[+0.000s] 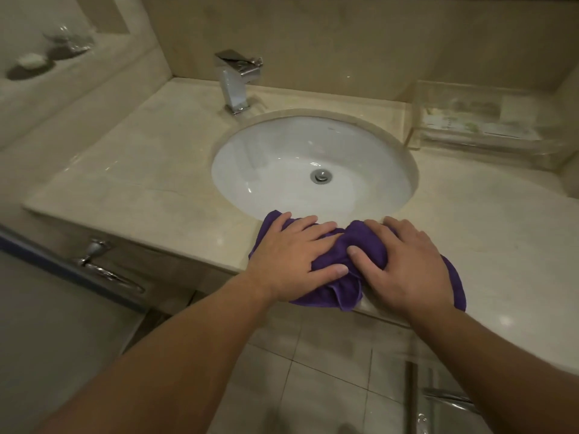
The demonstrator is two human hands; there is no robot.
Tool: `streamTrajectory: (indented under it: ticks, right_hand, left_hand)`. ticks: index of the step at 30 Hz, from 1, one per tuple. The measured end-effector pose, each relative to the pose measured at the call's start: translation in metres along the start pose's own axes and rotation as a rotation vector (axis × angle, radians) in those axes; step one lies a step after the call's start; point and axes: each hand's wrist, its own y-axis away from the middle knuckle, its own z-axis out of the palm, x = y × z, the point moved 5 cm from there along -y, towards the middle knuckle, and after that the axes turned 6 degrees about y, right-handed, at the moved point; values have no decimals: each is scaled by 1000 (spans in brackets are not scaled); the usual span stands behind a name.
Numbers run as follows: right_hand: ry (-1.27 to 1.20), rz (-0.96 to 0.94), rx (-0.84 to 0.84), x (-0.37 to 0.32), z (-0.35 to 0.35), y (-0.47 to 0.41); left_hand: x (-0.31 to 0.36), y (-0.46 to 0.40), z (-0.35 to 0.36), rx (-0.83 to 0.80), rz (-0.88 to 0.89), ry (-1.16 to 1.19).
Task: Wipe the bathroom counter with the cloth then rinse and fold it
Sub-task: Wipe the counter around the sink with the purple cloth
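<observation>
Bare forearms enter from the lower edge and reach to the front strip of the counter. Left hand lies palm down, fingers spread flat, on the left part of the purple cloth; right hand presses the right part, fingers curled loosely into a bunched fold, thumb tucked against the fabric. Neither hand fully closes around the cloth, which sits crumpled on the narrow ledge between the sink and the counter's front edge, one corner hanging over that edge. Behind the oval basin stands a square chrome faucet, with the drain at the basin's centre. Clear plastic tray with blurred contents occupies the rear right corner. Open marble lies left of the basin and right of the cloth. At far left, a wall niche holds a soap dish and a blurred glass item. Below the counter's left end, a door handle projects. Tiled floor shows beneath the arms.
</observation>
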Motion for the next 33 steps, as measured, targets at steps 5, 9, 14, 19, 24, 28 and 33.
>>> streamTrajectory:
  ticks: [5,9,14,19,24,28,33]
  right_hand:
    - [-10,-51,-14,-51,10,-15]
    - [-1,-109,-32,-87,21,-26]
    - [-9,-148,-44,-127,39,-41]
    - [-52,-200,-37,-170,50,-58]
    - [-58,-279,-44,-214,58,-69]
    - [-59,-336,-71,-254,69,-88]
    - [-50,-412,-103,-300,83,-110]
  left_hand:
    - [-44,17,-12,22,-62,-29]
    - [-77,31,-21,45,-111,-22]
    - [-118,48,-31,91,-178,-12]
    - [-154,62,-41,112,-253,-13]
    - [-191,79,-51,140,-327,15]
    - [-226,90,-62,169,-411,44]
    - [-271,98,-77,179,-537,107]
